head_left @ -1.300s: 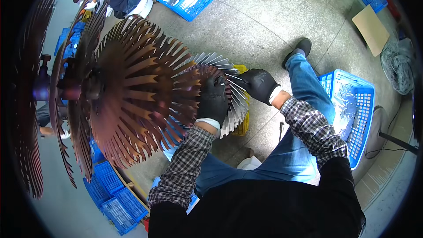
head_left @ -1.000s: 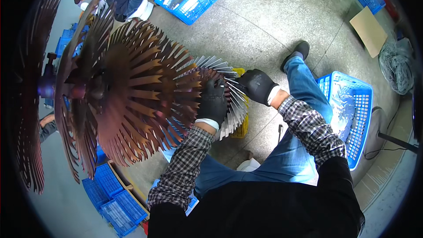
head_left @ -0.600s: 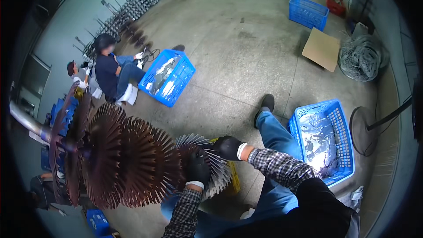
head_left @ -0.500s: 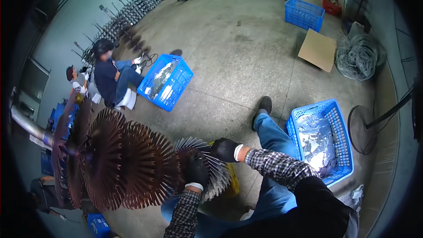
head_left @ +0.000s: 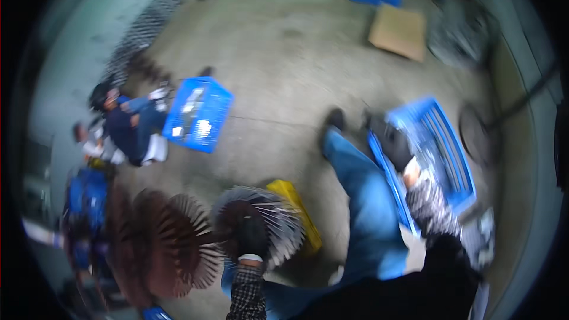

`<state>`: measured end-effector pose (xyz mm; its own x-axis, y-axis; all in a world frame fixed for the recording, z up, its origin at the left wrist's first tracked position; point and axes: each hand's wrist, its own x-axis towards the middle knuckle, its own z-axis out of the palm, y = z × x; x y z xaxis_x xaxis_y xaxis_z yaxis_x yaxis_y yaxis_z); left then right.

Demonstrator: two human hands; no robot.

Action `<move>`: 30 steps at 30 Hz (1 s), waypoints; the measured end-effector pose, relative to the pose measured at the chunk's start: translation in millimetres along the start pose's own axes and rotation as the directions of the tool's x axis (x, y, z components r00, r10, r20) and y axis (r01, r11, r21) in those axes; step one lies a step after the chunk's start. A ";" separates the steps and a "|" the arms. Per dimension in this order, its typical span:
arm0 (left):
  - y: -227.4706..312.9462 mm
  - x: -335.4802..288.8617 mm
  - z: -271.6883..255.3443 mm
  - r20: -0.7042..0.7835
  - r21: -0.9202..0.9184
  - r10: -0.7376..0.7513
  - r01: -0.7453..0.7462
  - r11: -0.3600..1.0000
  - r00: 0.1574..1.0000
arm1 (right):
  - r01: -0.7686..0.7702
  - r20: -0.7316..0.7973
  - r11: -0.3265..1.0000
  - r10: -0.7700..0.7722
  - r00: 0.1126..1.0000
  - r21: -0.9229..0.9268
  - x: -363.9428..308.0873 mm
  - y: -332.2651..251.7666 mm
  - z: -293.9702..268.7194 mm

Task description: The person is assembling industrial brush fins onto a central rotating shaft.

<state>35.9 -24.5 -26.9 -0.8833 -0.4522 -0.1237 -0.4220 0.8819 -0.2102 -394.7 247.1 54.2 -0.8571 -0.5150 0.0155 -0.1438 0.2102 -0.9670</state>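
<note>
My left hand point(head_left: 252, 234), in a black glove, rests against the dark brown centre of a ring of grey metal blades point(head_left: 287, 231). Its fingers are lost in dark blur. Left of it, fanned rings of brown blades point(head_left: 172, 243) line up along a shaft. My right hand point(head_left: 391, 142), also black-gloved, is at the near-left rim of a blue plastic basket point(head_left: 459, 148), smeared by motion. Grey flat pieces point(head_left: 435, 154) lie inside that basket. Whether the right hand holds anything cannot be made out.
A yellow crate point(head_left: 299, 213) stands behind the grey ring. Two seated people point(head_left: 127, 124) work at the left near another blue basket point(head_left: 198, 115). Cardboard point(head_left: 398, 31) and a grey coiled heap point(head_left: 459, 26) lie far right. A round-based stand point(head_left: 474, 133) flanks the right basket.
My right hand has left the blades and moved right to the basket. My left hand remains at the blades. The whole view has shifted and blurred; the brown rings sit lower and farther left.
</note>
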 end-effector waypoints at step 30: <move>18.9 -11.4 -61.8 0.061 -0.240 -0.216 0.224 0.945 0.975 | 0.093 0.096 0.185 0.006 0.995 -0.978 43.0 318.8 -97.3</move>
<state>25.4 5.6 30.5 -0.7573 -0.6392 -0.1342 -0.6456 0.7636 0.0062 -525.5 372.9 -228.6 -0.8064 -0.5911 -0.0148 -0.5906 0.8038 0.0715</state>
